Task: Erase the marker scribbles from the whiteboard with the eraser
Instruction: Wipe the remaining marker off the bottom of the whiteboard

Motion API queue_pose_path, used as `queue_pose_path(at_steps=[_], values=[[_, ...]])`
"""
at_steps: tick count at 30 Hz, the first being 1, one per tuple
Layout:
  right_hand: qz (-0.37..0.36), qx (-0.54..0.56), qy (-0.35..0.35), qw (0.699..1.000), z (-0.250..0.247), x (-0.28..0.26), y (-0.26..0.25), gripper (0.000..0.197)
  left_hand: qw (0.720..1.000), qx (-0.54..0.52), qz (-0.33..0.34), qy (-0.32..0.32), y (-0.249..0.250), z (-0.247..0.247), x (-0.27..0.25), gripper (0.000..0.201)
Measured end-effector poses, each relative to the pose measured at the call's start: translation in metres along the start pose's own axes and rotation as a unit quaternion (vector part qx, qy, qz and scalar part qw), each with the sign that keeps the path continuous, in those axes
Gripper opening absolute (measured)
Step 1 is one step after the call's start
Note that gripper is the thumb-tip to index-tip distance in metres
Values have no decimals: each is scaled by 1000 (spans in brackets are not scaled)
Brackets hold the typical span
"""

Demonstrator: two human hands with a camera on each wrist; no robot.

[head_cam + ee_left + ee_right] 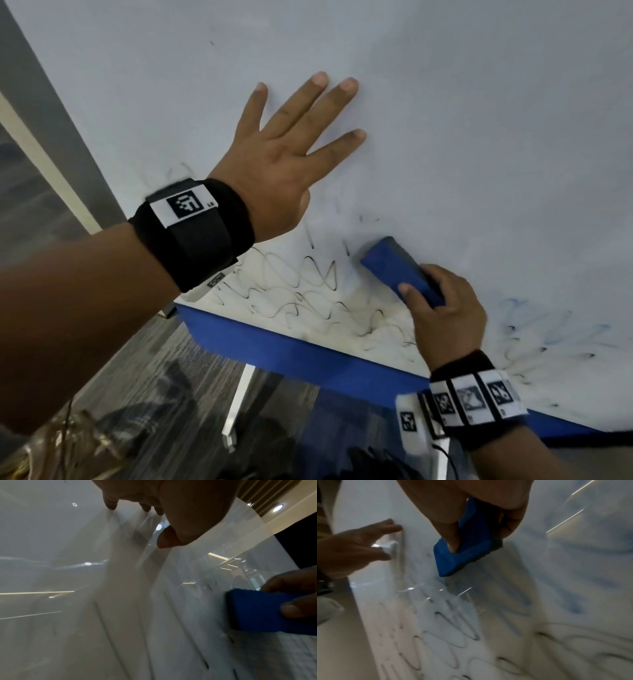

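My left hand [281,161] lies flat on the whiteboard [479,102], fingers spread and straight, up and left of the eraser [399,269]. Black scribbles [301,291] loop across the board below that hand, left of the eraser. My right hand [445,315] pinches the blue eraser, pressed against the board.

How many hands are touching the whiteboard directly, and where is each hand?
1. The left hand lies flat on the whiteboard, above the scribbles. The right hand holds the eraser lower down.
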State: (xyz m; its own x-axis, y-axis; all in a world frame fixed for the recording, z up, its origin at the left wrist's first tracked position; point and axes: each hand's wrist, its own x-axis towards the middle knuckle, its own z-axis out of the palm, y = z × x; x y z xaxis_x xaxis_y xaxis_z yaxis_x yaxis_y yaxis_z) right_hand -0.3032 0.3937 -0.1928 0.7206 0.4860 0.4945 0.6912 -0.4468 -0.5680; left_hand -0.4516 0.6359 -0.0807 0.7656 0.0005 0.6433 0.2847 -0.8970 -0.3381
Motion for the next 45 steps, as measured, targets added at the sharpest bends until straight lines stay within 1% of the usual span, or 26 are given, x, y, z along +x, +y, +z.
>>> queue_pose_path(at_steps=[3, 4, 6, 9, 11, 12, 14, 15, 17, 18, 20, 22, 23, 25, 28, 30, 32, 35, 36, 37, 38, 40, 43, 45], values=[[-39, 30, -48, 998, 36, 18, -51, 31, 1000, -3, -6, 8, -2, 5, -3, 93], [-42, 34, -55, 997, 41, 21, -58, 30, 1000, -2, -3, 8, -4, 6, -4, 92], [-24, 35, -40, 998, 33, 18, -44, 29, 1000, -3, 4, 4, -10, 7, -5, 91], [48, 21, 1, 999, 9, -5, -5, 33, 1000, -3, 0, 0, -17, 8, -11, 89], [90, 26, 8, 996, 12, -16, 0, 31, 1000, -2, -5, -1, -17, 11, -14, 90], [100, 42, 5, 994, 20, -16, -7, 27, 1000, -1, -7, -1, -16, 12, -15, 90], [93, 78, -4, 993, 40, -10, -31, 20, 1000, 3, -14, 2, -14, 15, -17, 90], [82, 91, -5, 992, 47, -6, -42, 19, 1000, 4, -18, 2, -14, 15, -18, 90], [69, 98, -11, 993, 50, -1, -46, 20, 1000, 0, -20, -3, -15, 14, -18, 91], [72, 87, -19, 993, 46, -2, -39, 21, 1000, -4, -19, -9, -15, 13, -18, 91], [104, 58, -36, 992, 34, -15, -13, 21, 1000, -11, -17, -22, -18, 11, -19, 92], [136, 36, -57, 988, 24, -31, 7, 20, 999, -13, -28, -28, -20, 9, -23, 92], [142, 34, -66, 987, 23, -34, 9, 19, 999, -12, -35, -27, -19, 9, -25, 93], [113, 42, -62, 991, 31, -27, -7, 18, 999, -8, -44, -22, -16, 10, -27, 94], [19, 68, -64, 995, 51, 6, -65, 19, 998, -5, -55, -21, -15, 11, -28, 94], [-16, 84, -61, 995, 55, 20, -86, 20, 998, -6, -59, -32, -17, 9, -28, 92], [-6, 72, -48, 996, 44, 16, -71, 19, 998, -6, -51, -30, -21, 8, -29, 91], [97, 17, -56, 994, 15, -14, -17, 18, 999, -3, -49, -21, -27, 7, -34, 92], [127, 3, -48, 991, 7, -22, -6, 18, 998, -5, -50, -22, -29, 8, -36, 93], [141, -5, -33, 989, 3, -26, 0, 18, 998, -8, -52, -22, -29, 9, -37, 93], [137, -6, -20, 990, 3, -26, -1, 18, 998, -10, -54, -19, -28, 10, -39, 93], [99, 7, -19, 995, 16, -17, -20, 20, 998, -12, -60, -10, -26, 13, -39, 93], [34, 32, -66, 997, 47, 0, -52, 24, 997, -18, -70, -6, -22, 14, -39, 93], [18, 31, -112, 993, 62, 0, -55, 27, 998, -16, -64, -8, -23, 13, -38, 93]])
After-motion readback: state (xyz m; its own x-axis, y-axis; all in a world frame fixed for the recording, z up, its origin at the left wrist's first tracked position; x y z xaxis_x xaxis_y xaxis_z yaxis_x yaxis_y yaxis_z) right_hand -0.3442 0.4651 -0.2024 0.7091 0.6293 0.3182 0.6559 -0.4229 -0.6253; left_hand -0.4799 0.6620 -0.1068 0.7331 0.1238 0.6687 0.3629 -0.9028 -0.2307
